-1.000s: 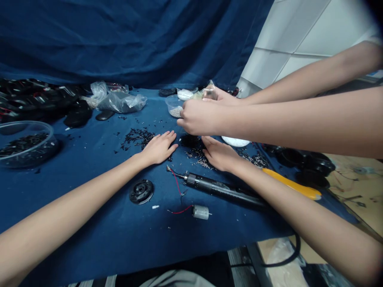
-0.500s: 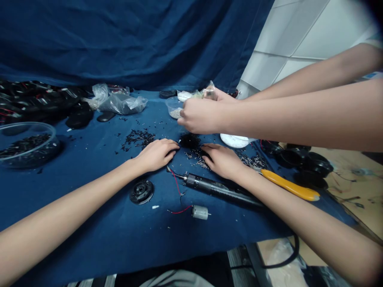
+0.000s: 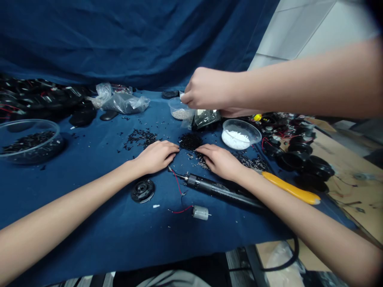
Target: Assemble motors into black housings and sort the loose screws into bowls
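My left hand (image 3: 158, 156) lies palm down on the blue cloth (image 3: 98, 223), fingers stretched toward a small heap of black screws (image 3: 190, 140). My right hand (image 3: 220, 160) rests flat on the other side of that heap, its fingers over scattered silver screws (image 3: 202, 162). Neither hand holds anything. Just in front of both hands lies a black electric screwdriver (image 3: 215, 187). Above the heap, another person's hand (image 3: 206, 88) is closed on a clear plastic bag of small parts (image 3: 206, 117).
A black round part (image 3: 143, 190) and a small silver motor with red wires (image 3: 200, 212) lie near me. A yellow-handled tool (image 3: 291, 189), a bowl of white bits (image 3: 238, 134), a small cup (image 3: 179, 109), a large clear bowl (image 3: 28, 140), plastic bags (image 3: 122, 102) and black housings (image 3: 311, 167) surround the area.
My two hands drew slightly closer around the black screw heap. The other person's hands rose and lifted the plastic bag up off the table, uncovering the white-filled bowl.
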A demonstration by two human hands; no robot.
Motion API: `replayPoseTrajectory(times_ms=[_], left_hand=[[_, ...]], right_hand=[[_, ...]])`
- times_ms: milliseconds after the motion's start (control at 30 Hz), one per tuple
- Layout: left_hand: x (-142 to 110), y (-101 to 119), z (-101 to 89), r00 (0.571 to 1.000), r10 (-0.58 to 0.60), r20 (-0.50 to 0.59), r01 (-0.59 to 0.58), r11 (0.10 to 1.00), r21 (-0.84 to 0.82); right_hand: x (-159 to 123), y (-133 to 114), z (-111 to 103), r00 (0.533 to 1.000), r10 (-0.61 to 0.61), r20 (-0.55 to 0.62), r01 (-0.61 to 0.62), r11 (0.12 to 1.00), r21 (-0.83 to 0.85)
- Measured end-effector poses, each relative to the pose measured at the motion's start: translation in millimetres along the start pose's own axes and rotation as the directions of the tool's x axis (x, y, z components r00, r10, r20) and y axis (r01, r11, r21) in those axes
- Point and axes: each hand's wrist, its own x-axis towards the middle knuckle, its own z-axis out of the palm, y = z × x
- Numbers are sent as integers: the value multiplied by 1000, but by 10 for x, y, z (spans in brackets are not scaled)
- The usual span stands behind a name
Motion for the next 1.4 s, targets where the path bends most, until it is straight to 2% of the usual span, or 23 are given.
replayPoseTrajectory(times_ms=[200,367,600,833,1067,1400], left_hand=[[20,22,35,1000,10,25,-10,1000,18],[-3,96,-32,1000,2,-16,-2,1000,15],[112,149,-7,994,96,42,-94,994,-58],[178,176,15,998,68,-18,-69,993,-99],[207,145,96,995,93,-22,-95,983,-156],[280,52,158,997,58,-51,-67,975,-213]], right_hand=[[-29,-45,7,998,-54,31,54,998,23],[-27,-33,-17,1000,-28,-2,28,998,55],[-41,24,27,1000,-23,-20,25,993,114],[-1,153,-25,991,77,-106,-59,985,164],[146,166,3,998,35,-43,-26,980,196],[191,175,-34,996,74,-43,-61,967,247]])
